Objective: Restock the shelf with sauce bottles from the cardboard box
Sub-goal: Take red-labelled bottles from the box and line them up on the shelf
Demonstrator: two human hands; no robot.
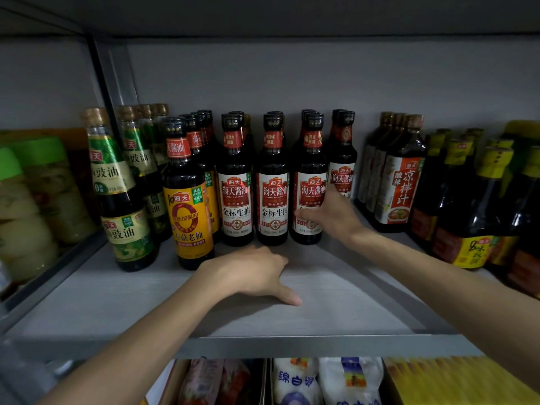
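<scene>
Dark glass sauce bottle [310,171] with glossy red-and-white label stands upright on the smooth grey shelf board [344,305]. Right hand [333,217] lays blurred fingers across its label; grip unclear. Left hand [251,270] rests loosely curled, empty, on the board

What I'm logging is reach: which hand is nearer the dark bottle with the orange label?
Left. The left hand rests on the shelf beside the orange-labelled bottle; the right hand touches a red-and-white-labelled bottle farther right.

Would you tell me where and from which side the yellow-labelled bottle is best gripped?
The yellow-labelled bottle stands upright with the green-labelled bottle close on its left and bare shelf in front. Probably wrap its wide labelled body from the front.
</scene>
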